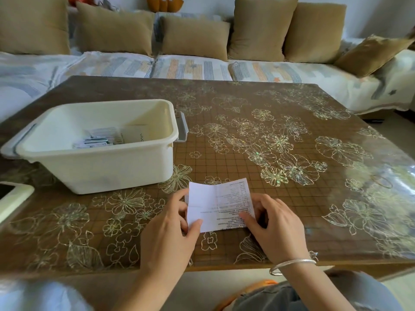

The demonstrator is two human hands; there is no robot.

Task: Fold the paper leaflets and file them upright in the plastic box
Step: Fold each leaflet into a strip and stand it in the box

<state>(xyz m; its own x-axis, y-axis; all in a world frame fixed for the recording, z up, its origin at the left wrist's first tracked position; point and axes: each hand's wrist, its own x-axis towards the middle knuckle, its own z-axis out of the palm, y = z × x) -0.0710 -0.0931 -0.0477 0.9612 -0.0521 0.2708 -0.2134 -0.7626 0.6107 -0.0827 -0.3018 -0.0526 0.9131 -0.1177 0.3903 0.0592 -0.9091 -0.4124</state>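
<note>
Just in front of the plastic box (pixel 98 167), off its right front corner, a paper leaflet (pixel 219 204) is being held over the table (pixel 314 209) with its printed side facing up.

Left hand (pixel 173 230): the thumb is lying on the sheet's near left corner while the curled fingers are gripping the left edge from behind.

Right hand (pixel 276 223): the thumb is pressing on the near right part of the print and the fingers are curling under the right edge. A silver bangle (pixel 292 264) is sitting on the wrist.

The box, cream-coloured and open-topped, is standing on the table, a grey latch (pixel 183 127) hanging at its right end. Inside, toward its right half, a cluster of small folded leaflets (pixel 94 140) is sitting beside a larger white booklet (pixel 132 134); whether these are standing upright or leaning cannot be told.

Left of the box, a white-framed screen device (pixel 13 198) is lying at the table edge. Behind the box, a sofa (pixel 190 68) is carrying tan cushions (pixel 193 37).
</note>
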